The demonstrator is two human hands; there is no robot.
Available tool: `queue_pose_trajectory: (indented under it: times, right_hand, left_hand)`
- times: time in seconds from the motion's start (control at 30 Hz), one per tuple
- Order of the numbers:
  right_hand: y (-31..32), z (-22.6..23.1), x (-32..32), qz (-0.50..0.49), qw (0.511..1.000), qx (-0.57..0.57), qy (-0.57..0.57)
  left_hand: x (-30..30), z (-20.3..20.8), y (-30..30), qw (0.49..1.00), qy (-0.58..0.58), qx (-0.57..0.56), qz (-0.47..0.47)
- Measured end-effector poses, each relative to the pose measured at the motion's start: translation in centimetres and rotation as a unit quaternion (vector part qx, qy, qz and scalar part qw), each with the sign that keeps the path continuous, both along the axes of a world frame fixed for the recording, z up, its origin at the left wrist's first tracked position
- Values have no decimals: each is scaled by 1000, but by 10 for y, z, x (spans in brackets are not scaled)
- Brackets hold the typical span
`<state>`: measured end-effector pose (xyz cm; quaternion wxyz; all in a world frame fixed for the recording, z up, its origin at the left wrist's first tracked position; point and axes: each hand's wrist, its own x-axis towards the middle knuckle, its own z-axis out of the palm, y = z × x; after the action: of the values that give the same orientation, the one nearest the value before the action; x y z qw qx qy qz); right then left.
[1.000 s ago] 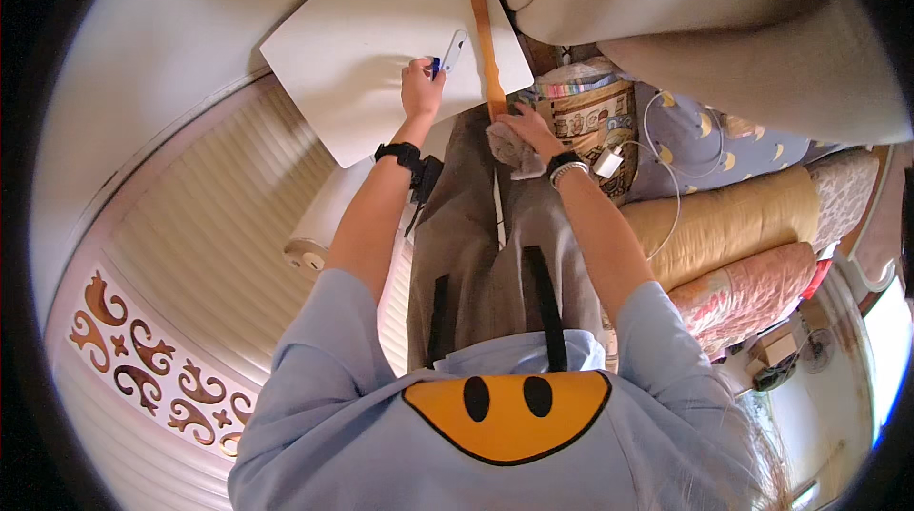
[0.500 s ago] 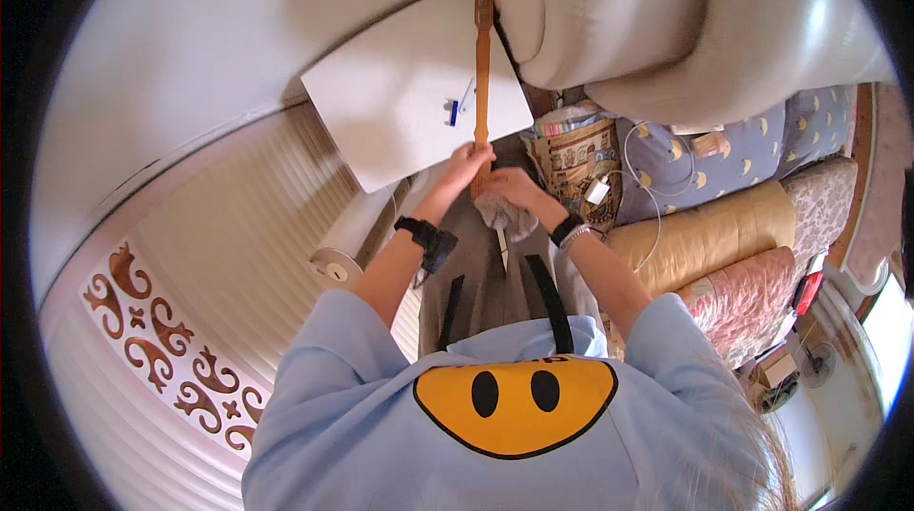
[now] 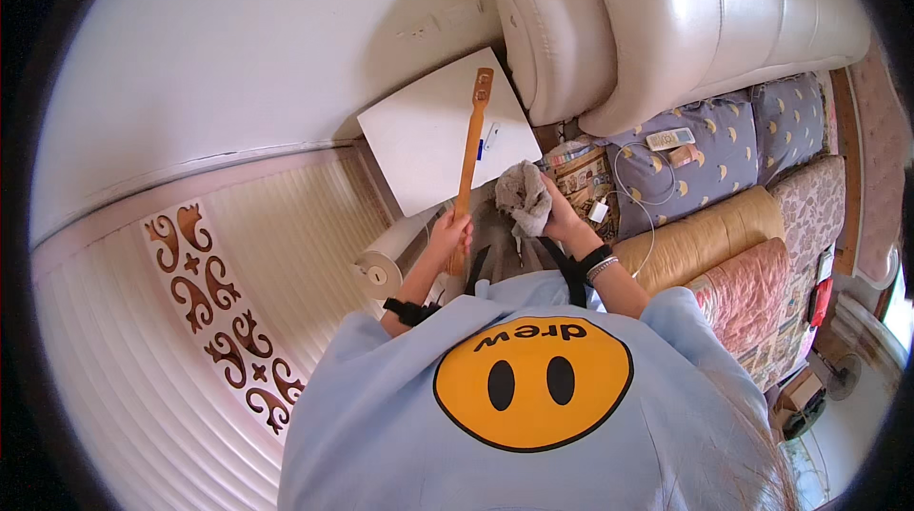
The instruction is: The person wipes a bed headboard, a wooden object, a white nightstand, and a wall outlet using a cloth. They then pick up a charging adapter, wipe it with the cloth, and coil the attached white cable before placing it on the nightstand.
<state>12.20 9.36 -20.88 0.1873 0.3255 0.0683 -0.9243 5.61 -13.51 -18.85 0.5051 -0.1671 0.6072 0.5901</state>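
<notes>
A second ago my left hand [image 3: 449, 233] was up at the small pen-like thing [image 3: 490, 137] on the white worktop [image 3: 419, 145]; now its fingers are clenched round the lower end of the long wooden stick [image 3: 468, 151], which rises away over that worktop. My right hand [image 3: 560, 216] still grasps the bunched grey cloth [image 3: 525, 195], just beside the stick, so wiping looks close.
</notes>
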Motion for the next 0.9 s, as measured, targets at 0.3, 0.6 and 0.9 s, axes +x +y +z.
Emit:
queue_pose_trajectory:
  times: [0.3, 0.6, 0.9]
  right_hand:
    - [-71, 50, -6, 44, 964, 253, 74]
    - [-93, 63, -16, -22, 902, 430, -18]
    - [-24, 98, -14, -287, 872, 395, -42]
  left_hand:
    - [40, 60, -23, 989, 91, 37, -107]
    - [53, 123, -46, 914, 292, -55, -276]
    - [61, 142, -91, 883, 278, -39, -377]
